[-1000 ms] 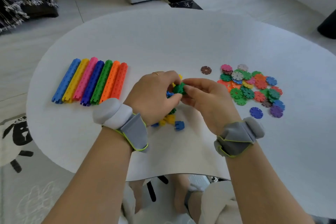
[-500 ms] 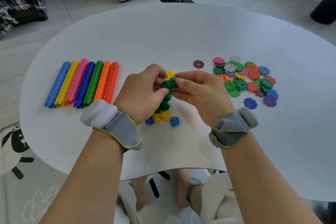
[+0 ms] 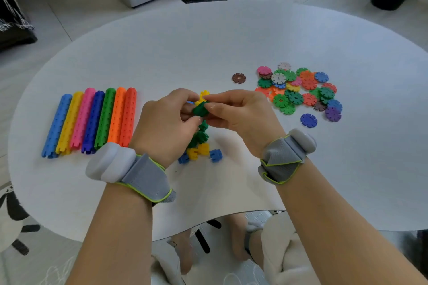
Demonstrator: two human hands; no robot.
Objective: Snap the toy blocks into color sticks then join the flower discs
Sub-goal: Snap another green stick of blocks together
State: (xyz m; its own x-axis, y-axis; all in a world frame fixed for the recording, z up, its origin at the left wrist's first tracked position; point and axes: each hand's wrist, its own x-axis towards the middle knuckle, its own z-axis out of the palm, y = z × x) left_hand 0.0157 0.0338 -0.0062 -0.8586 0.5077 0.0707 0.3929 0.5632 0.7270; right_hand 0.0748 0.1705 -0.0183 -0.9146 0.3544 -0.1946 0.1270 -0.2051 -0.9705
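The left hand [image 3: 166,122] and right hand [image 3: 238,115] meet above the middle of the white table [image 3: 208,41], fingertips of both pinching one green block [image 3: 200,109]. A yellow block [image 3: 203,96] shows just behind it. Under the hands sit loose blocks [image 3: 201,149] in green, yellow and blue. Seven colour sticks [image 3: 92,120] lie side by side to the left. To the right is a heap of flower discs [image 3: 298,90], with a brown disc [image 3: 238,78] and a blue disc [image 3: 308,120] lying apart from it.
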